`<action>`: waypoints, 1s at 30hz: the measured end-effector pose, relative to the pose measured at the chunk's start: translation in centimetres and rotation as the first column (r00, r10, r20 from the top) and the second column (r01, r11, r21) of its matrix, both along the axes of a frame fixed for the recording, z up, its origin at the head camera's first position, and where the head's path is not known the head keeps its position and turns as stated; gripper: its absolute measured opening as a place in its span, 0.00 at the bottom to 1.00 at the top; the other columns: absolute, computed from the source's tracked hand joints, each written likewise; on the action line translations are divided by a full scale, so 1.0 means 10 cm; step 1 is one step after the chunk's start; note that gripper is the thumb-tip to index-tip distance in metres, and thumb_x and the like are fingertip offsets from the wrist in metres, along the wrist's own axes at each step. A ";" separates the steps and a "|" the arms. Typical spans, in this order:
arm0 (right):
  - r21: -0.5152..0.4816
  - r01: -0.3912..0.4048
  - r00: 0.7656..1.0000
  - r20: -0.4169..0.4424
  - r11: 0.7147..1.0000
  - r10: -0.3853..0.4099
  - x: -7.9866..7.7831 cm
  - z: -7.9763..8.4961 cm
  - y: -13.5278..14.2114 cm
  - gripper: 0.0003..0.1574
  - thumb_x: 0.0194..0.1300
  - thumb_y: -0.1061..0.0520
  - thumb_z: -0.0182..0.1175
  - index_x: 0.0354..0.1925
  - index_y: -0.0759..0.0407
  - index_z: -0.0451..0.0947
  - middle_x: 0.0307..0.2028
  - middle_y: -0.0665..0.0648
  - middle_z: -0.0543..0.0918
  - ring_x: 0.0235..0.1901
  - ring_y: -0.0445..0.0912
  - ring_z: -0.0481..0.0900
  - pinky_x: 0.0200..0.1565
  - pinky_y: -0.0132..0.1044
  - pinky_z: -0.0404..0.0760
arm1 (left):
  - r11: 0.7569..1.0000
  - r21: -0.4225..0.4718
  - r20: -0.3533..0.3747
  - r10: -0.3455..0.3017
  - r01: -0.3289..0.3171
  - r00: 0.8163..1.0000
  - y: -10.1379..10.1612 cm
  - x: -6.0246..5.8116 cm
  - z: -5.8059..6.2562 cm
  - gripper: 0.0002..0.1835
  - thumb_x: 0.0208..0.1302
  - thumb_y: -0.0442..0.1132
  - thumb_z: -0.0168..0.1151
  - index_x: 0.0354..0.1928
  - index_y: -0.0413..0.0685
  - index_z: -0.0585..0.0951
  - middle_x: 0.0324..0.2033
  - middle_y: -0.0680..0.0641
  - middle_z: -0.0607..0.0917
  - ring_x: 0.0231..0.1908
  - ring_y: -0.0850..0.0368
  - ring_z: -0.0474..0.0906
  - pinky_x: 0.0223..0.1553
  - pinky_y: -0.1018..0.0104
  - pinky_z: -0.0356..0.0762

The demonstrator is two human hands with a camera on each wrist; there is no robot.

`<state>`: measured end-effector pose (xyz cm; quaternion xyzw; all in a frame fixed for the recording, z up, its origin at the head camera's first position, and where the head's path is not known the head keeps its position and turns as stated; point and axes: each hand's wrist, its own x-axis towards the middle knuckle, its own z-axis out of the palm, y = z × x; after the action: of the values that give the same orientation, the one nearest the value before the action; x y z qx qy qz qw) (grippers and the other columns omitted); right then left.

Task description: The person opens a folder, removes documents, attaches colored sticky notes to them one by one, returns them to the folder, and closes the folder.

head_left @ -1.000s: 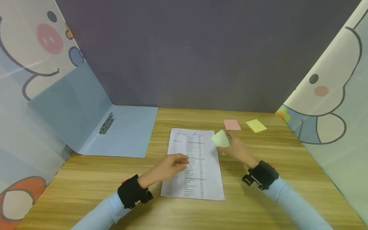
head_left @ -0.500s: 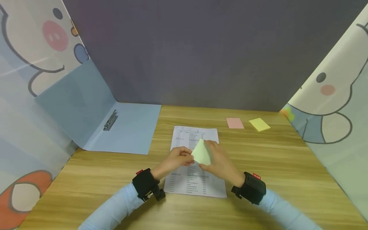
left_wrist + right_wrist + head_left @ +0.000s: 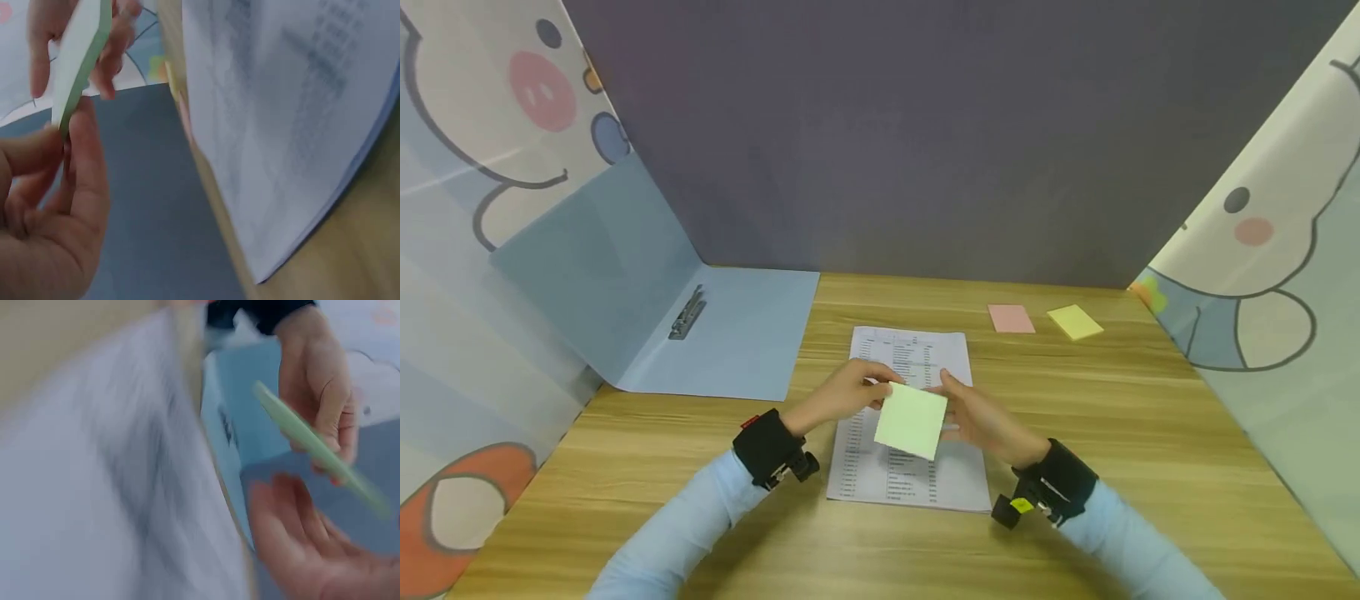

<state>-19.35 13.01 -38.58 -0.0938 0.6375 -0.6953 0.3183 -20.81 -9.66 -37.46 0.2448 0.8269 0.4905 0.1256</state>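
Note:
My left hand [image 3: 848, 390] pinches a pale green sticky note pad [image 3: 912, 421] by its upper left corner, above the printed paper stack [image 3: 910, 492]. In the left wrist view, thumb and fingers close on the lower end of the pad [image 3: 81, 59], whose thickness shows edge-on. Beside the pad's right edge is my right hand [image 3: 988, 417], fingers spread and relaxed. The right wrist view shows that hand [image 3: 312, 550] with a gap between its fingers and the pad [image 3: 312, 444].
A light blue folder [image 3: 745, 333] with a metal clip [image 3: 687, 314] lies opened at the left. At the back right are a pink sticky note pad [image 3: 1011, 318] and a yellow one [image 3: 1075, 322]. A dark panel [image 3: 880, 142] rises behind the wooden table [image 3: 1075, 400].
My right hand brought the green pad leftward from the right side over the papers. My left hand took hold of it, and the right hand let go. The pad has turned flatter to the head camera.

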 end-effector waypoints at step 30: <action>-0.729 -0.037 0.886 0.292 0.683 0.360 0.16 -0.11 -0.31 0.57 0.55 0.19 0.31 0.72 0.47 0.34 0.64 0.58 0.64 0.62 0.51 0.64 0.61 0.50 0.63 | 0.879 -0.428 -0.752 -0.217 -0.211 0.622 0.16 0.70 0.03 0.23 0.50 0.50 0.68 0.45 0.43 0.81 0.43 0.49 0.84 0.40 0.58 0.82 0.38 0.71 0.79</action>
<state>-17.73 9.94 -39.65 -0.1295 0.2257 -0.8487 0.4604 -13.83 -8.03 -37.16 0.3958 0.8913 0.1144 -0.1895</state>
